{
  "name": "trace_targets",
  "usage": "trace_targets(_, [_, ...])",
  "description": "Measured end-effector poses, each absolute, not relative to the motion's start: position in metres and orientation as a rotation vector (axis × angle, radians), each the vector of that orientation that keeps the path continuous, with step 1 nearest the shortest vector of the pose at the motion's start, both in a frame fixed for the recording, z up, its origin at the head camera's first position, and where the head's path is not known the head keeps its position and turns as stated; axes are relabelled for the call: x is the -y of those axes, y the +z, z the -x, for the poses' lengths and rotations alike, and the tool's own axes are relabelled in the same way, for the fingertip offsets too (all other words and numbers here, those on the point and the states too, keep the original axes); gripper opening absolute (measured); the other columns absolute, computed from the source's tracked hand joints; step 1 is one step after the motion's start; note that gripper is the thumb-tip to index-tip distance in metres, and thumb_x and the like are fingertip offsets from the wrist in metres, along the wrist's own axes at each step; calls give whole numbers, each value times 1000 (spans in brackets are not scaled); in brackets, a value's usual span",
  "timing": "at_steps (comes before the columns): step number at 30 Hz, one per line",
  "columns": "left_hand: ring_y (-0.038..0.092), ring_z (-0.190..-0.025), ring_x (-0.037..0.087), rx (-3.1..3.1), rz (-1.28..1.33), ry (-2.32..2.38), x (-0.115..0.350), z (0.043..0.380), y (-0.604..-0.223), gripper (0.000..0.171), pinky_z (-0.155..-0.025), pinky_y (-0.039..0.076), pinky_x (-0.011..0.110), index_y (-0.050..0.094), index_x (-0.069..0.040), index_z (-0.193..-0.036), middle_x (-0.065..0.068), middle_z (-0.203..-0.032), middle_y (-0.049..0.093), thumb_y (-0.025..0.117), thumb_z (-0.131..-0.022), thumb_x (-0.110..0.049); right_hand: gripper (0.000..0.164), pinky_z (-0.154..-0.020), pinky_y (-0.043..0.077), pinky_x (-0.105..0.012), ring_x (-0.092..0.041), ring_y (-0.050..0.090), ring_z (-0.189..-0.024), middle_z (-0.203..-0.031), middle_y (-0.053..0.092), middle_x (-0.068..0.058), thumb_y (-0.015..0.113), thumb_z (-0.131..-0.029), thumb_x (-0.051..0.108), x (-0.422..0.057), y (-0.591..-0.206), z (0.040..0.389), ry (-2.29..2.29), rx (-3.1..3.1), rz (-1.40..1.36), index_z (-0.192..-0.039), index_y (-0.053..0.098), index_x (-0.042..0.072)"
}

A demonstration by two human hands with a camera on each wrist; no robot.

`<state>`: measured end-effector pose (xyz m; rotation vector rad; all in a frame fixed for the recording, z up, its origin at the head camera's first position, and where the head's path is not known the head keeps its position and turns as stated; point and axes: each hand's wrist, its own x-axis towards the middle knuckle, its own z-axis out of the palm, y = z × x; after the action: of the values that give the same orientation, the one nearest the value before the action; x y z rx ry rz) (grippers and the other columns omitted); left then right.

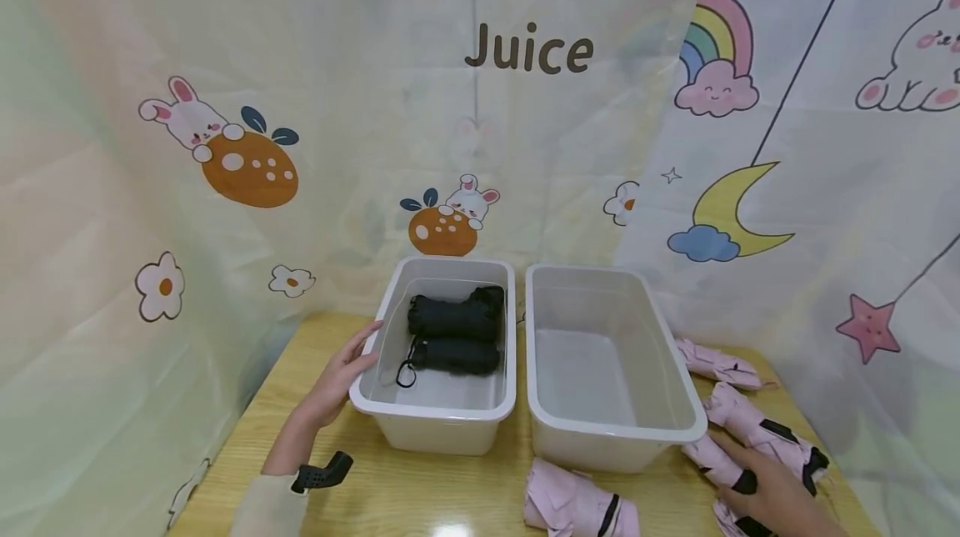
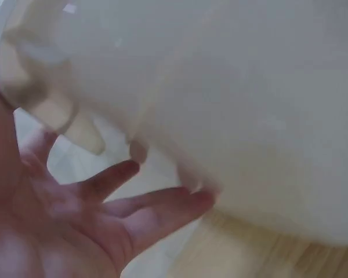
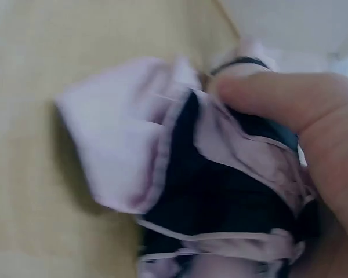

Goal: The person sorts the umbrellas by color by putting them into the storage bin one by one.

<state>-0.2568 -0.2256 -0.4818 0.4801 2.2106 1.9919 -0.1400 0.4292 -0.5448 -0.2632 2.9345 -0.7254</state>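
Observation:
My left hand [image 1: 339, 378] rests against the outer left side of the left white bin [image 1: 431, 414], fingertips at its rim. Spread fingers touch the bin's wall [image 2: 267, 133] in the left wrist view. Two black folded umbrellas [image 1: 456, 356] lie side by side in that bin, one with a wrist loop. My right hand [image 1: 772, 487] grips a pink folded umbrella [image 1: 712, 460] just right of the right white bin [image 1: 618, 429]. In the right wrist view, the thumb lies over blurred pink fabric [image 3: 243, 145] with black parts; the other fingers are mostly hidden.
More pink folded umbrellas [image 1: 757, 424] lie around the right hand, another [image 1: 720, 363] farther back beside the right bin. One pink umbrella [image 1: 577, 504] lies at the table's front. A printed cloth [image 1: 360, 103] hangs behind the wooden table [image 1: 390, 491].

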Motion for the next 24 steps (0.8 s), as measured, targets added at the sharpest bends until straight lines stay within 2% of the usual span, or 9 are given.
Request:
trace_targets(5, [37,-127,49,-2274,-534,1916,229,274,-478,52,-90,45,53,30,-14,-150,27,-150,27,49,-103,-22,88,-75,49,-55,-45,54,-111,-138,46,-30,81,-76,41,-435,-541,143,-789,-2900,241,-146,42,3])
trace_targets(9, [33,-131,48,-2255,-570,1909,227,282,-480,51,-94,41,56,30,-12,-150,26,-152,25,48,-103,-20,85,-70,50,-45,-36,58,-105,-137,47,-30,81,-76,43,-436,-542,139,-813,-2922,144,-145,46,6])
trace_targets(12, [33,-131,47,-2255,-574,1940,225,281,-483,50,-95,38,58,30,-11,-150,26,-152,26,47,-103,-21,82,-62,45,-35,-20,61,-85,-134,49,-31,82,-76,39,-436,-536,132,-852,-2975,132,-143,48,5])
trace_targets(14, [32,-132,46,-2256,-577,1955,223,279,-486,50,-95,37,58,30,-11,-150,24,-153,24,45,-104,-21,79,-56,41,-30,-9,56,-69,-130,53,-30,83,-76,34,-436,-526,127,-875,-3019,151,-141,50,3])
trace_targets(16, [30,-133,46,-2254,-568,1963,223,276,-488,51,-96,37,59,29,-11,-151,23,-154,22,44,-104,-23,77,-52,40,-27,-5,48,-56,-114,63,-27,84,-75,29,-436,-515,124,-889,-3050,185,-139,51,2])
trace_targets(18, [28,-134,45,-2254,-554,1965,223,272,-490,51,-96,36,61,28,-11,-152,21,-156,18,43,-104,-23,76,-52,41,-26,-4,48,-59,-112,63,-26,84,-76,29,-437,-501,121,-880,-3063,188,-139,51,2])
trace_targets(21, [27,-134,46,-2249,-557,1986,225,269,-492,51,-96,34,64,27,-11,-152,20,-157,16,41,-105,-23,76,-56,43,-27,-12,55,-77,-114,61,-27,82,-78,31,-438,-480,122,-871,-3071,169,-141,49,4])
trace_targets(23, [27,-134,46,-2243,-579,2000,225,270,-493,50,-96,34,64,27,-10,-152,19,-157,15,40,-105,-22,76,-61,45,-26,-23,57,-95,-128,54,-30,81,-79,32,-439,-467,124,-862,-3110,166,-142,49,4])
trace_targets(24, [27,-134,46,-2235,-591,2007,225,271,-494,50,-95,35,63,27,-10,-152,19,-157,15,39,-105,-22,75,-62,44,-26,-22,57,-96,-127,55,-29,82,-79,31,-439,-461,125,-874,-3133,172,-141,50,4])
